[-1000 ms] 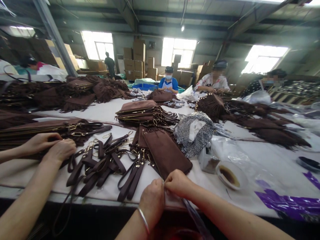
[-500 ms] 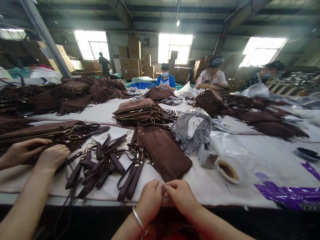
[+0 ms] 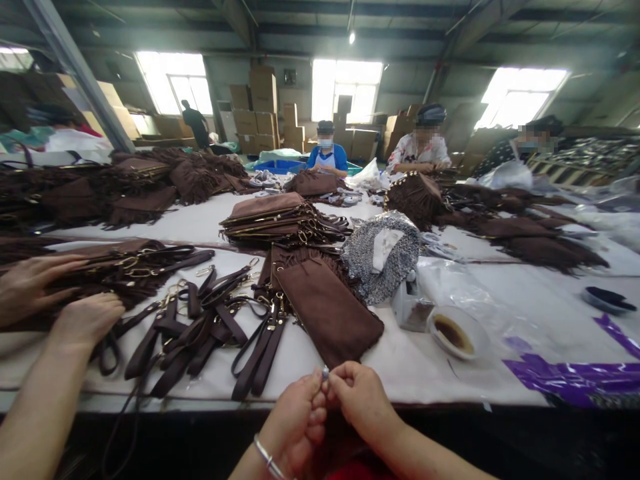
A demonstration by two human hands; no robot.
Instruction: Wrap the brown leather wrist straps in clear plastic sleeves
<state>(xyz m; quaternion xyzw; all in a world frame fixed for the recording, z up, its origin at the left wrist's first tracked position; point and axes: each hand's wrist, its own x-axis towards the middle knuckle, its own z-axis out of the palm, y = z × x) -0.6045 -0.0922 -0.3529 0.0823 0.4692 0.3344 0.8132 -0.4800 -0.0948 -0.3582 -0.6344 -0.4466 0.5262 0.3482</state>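
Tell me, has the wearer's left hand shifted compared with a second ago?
Yes. The left hand has drawn back toward the wearer, off the white table edge it overlapped before, and still meets the right hand around a tiny object.

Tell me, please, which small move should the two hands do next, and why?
Probably lift the small piece clear of the table edge: left hand and right hand pinch it together, but what it is cannot be told.

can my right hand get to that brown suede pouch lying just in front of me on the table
Probably yes. The brown suede pouch lies flat just beyond the right hand, with only bare white table between. But that hand is pinching a small object with the left hand.
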